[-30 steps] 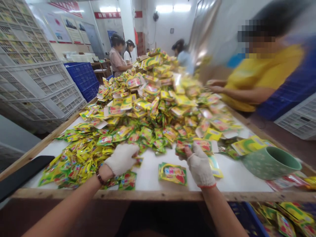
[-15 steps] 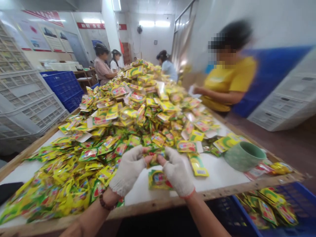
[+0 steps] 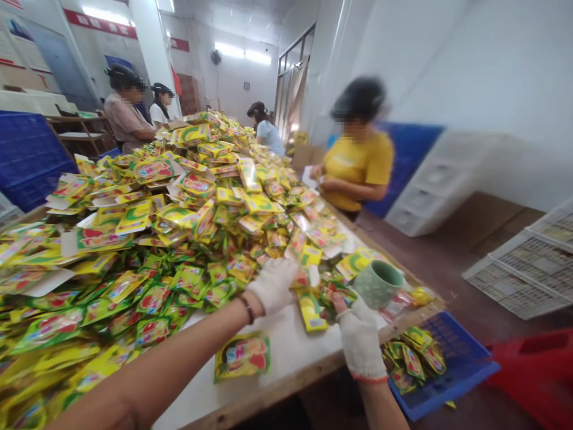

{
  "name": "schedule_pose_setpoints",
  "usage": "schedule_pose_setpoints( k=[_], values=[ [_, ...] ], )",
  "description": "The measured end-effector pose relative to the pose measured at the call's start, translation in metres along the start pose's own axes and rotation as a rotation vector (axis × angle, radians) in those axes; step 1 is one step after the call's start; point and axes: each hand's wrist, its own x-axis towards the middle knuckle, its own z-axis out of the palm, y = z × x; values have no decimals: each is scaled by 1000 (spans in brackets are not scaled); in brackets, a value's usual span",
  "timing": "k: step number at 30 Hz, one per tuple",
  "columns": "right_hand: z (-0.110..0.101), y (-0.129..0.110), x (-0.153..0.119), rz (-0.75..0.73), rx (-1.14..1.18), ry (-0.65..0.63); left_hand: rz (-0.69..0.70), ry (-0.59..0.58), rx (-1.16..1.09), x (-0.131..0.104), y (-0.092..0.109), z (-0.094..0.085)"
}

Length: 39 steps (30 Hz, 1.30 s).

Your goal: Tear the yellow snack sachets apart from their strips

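My left hand (image 3: 274, 286), in a white knitted glove, reaches to the near edge of the pile, beside a small yellow box (image 3: 307, 276) with an open white flap. Its fingertips are hidden, so whether it grips the box is unclear. My right hand (image 3: 360, 337), gloved with bare fingertips, is closed on green snack packets (image 3: 332, 300), its thumb showing on the near side. Another yellow box (image 3: 311, 312) lies between my hands. One flat packet (image 3: 243, 356) rests on the white tabletop (image 3: 286, 340) below my left wrist.
A large heap of boxes and packets (image 3: 201, 197) covers the table. Right of my right hand stands a green mug (image 3: 378, 283). A blue crate (image 3: 465, 358) holding packets sits below the wooden edge. A co-worker in yellow (image 3: 358, 164) stands on the right; others work further back.
My view has turned right. My hands, earlier together around a packet, have parted: the left stretches toward a box, the right has moved right, near the mug.
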Motion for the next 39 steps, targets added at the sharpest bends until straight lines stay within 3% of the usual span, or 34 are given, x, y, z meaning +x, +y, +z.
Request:
schedule_pose_setpoints(
  k=[3,6,11,15,19,25,29,33,35,39],
  values=[
    [-9,1,5,-84,-43,111,19,-14,26,13,2,6],
    [-3,-2,5,-100,-9,91,0,11,33,-4,-2,-2],
    [26,-6,-4,-52,38,-140,-56,127,69,-63,-14,-23],
    [44,-11,-15,-62,-121,-364,-155,98,102,-100,-22,-34],
    [51,-19,-24,-105,-311,-534,-103,101,172,-121,-21,-37],
    [65,-36,-32,-328,-455,-565,-106,235,246,-136,-16,-24],
    [66,-42,-34,-201,-366,-687,-135,277,268,-140,-19,-29],
    [62,-42,-40,-194,-278,-541,-176,316,268,-147,-22,-38],
    [64,-40,-49,-175,-236,-546,-162,355,283,-150,-21,-40],
    [72,-37,-68,-2,-64,-742,-112,431,278,-156,-20,-36]
  ],
)
